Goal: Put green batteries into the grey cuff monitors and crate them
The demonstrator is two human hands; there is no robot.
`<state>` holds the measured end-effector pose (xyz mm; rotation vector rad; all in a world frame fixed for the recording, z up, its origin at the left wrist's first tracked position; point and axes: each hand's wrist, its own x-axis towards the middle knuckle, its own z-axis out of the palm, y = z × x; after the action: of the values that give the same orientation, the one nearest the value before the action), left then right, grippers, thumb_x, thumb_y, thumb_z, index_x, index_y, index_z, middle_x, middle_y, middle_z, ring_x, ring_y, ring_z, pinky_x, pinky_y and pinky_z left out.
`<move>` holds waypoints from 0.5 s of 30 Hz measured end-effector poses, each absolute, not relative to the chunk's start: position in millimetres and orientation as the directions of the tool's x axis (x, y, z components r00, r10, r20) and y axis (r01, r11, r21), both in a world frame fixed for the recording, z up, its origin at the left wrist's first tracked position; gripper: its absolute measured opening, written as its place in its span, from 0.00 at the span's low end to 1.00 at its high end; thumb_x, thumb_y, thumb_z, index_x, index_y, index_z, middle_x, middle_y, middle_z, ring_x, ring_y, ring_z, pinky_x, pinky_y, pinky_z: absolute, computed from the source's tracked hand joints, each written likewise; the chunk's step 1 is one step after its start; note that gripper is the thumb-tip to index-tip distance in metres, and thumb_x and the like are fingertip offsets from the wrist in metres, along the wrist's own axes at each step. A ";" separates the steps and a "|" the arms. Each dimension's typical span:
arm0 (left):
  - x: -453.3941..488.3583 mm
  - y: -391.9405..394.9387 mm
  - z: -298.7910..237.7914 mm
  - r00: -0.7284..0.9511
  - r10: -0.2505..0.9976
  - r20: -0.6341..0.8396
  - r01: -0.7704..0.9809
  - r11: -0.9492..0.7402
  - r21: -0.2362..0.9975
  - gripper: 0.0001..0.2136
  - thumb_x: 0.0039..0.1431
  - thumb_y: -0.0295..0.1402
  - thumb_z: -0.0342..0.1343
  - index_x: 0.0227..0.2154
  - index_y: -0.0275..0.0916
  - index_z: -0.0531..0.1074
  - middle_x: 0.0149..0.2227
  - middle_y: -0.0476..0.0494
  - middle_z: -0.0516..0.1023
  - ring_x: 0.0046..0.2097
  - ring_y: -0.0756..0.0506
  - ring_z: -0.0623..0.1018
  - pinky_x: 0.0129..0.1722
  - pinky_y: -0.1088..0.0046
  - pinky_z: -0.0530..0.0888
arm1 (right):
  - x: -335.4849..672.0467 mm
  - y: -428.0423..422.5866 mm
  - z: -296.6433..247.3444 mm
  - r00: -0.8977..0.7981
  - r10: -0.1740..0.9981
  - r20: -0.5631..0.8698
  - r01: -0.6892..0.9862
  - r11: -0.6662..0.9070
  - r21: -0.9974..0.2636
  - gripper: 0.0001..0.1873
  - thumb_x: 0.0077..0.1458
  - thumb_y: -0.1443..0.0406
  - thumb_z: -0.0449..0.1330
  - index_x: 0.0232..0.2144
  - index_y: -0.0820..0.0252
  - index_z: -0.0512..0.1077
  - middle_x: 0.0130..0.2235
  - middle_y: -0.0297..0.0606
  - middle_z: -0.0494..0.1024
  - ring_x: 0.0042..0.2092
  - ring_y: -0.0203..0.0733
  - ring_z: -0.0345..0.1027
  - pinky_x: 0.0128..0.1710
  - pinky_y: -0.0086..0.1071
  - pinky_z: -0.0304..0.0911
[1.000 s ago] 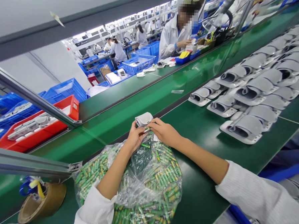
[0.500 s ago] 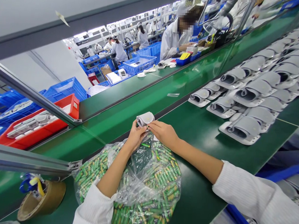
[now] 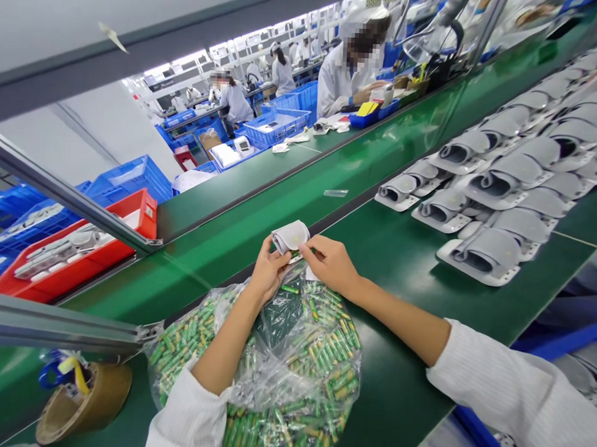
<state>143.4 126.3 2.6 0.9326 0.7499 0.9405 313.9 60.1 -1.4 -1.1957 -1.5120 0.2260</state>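
My left hand (image 3: 271, 270) grips a small grey fabric-covered wrist cuff unit (image 3: 290, 237) from below, just above the belt. A green battery (image 3: 295, 255) shows at the cuff's lower edge, partly hidden by my fingers. My right hand (image 3: 329, 265) sits beside the cuff, its fingertips close to the battery end, with a small gap showing. Under both forearms lies a clear plastic bag (image 3: 290, 376) full of green AA-size batteries. One loose battery (image 3: 290, 289) rests on top of the bag.
Rows of grey cuff units on white bases (image 3: 479, 256) fill the green belt (image 3: 403, 336) to the right. A tape roll (image 3: 85, 402) and blue-handled scissors (image 3: 50, 374) lie at lower left. Behind a metal rail are a red tray (image 3: 76, 255) and blue crates. A co-worker (image 3: 343, 76) sits across the belt.
My right hand has drawn slightly rightward from the cuff, opening a small gap. My left hand and the cuff stay in nearly the same place.
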 end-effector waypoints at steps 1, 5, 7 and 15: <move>143.6 127.3 2.4 0.399 0.908 -0.128 -0.332 0.273 0.903 0.43 0.38 0.30 0.80 0.58 0.47 0.67 0.42 0.47 0.84 0.44 0.45 0.83 0.51 0.66 0.79 | 313.1 57.9 2.2 0.175 0.787 0.591 0.483 0.455 -0.748 0.26 0.75 0.51 0.54 0.28 0.59 0.75 0.27 0.35 0.75 0.29 0.37 0.66 0.33 0.32 0.59; 144.5 132.7 1.2 0.302 0.945 -0.124 -0.364 0.235 0.901 0.43 0.33 0.23 0.76 0.54 0.48 0.65 0.40 0.49 0.83 0.40 0.47 0.83 0.43 0.72 0.77 | 305.6 49.8 9.0 0.029 0.906 0.423 0.225 0.407 -0.885 0.34 0.75 0.45 0.49 0.24 0.59 0.72 0.25 0.34 0.73 0.28 0.37 0.65 0.33 0.31 0.59; 144.2 135.4 1.4 0.235 0.966 -0.104 -0.385 0.190 0.903 0.42 0.32 0.22 0.74 0.53 0.49 0.64 0.42 0.50 0.82 0.40 0.46 0.83 0.42 0.73 0.77 | 298.9 47.4 7.0 -0.094 0.922 0.377 0.165 0.388 -0.907 0.34 0.74 0.43 0.48 0.24 0.59 0.72 0.25 0.35 0.74 0.29 0.38 0.67 0.34 0.31 0.61; 136.9 125.1 9.9 0.063 0.947 0.314 -0.053 -0.311 0.949 0.37 0.58 0.34 0.69 0.64 0.48 0.55 0.57 0.35 0.80 0.51 0.42 0.86 0.53 0.65 0.80 | 287.1 58.7 -5.0 -0.040 0.993 0.109 -0.243 0.096 -0.965 0.27 0.66 0.41 0.60 0.49 0.56 0.72 0.42 0.38 0.79 0.39 0.41 0.76 0.34 0.32 0.74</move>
<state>136.9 125.1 9.9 1.4380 0.9566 1.4026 287.1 58.7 -5.0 -0.9294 -1.1134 1.2761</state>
